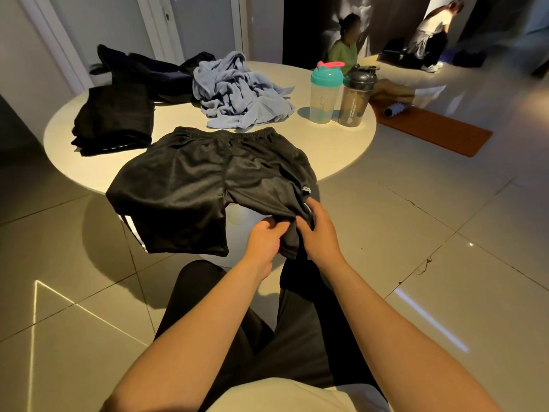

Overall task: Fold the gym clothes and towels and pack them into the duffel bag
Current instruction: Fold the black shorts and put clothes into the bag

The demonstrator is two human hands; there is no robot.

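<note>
Black shorts (208, 179) lie waistband-away on the round surface (341, 144), both legs hanging over the near edge. White lettering sits by the hem of the leg on the person's right, beginning "SP", the rest lost in a fold. Left hand (264, 239) and right hand (319, 233) are close together at that hem, below the edge: each grip pinches the black fabric, fingers curled, cloth bunched between them.

Dark shaker bottle (356, 96) at the surface's far right carries white print (too small to read). Just beside it stands a clear shaker bottle (325, 93) with teal lid and pink loop. Crumpled blue towel (237, 90) lies beyond the waistband, near the bottles. Folded black stack (116, 120) at left, near the shorts; loose dark heap (142, 66) behind it.

To the right, an orange mat (439, 132) on the tiled floor, a ribbed roller (396, 110) at its far end. Beyond: a seated person (344, 52) in green and a bending person (430, 28) in white
</note>
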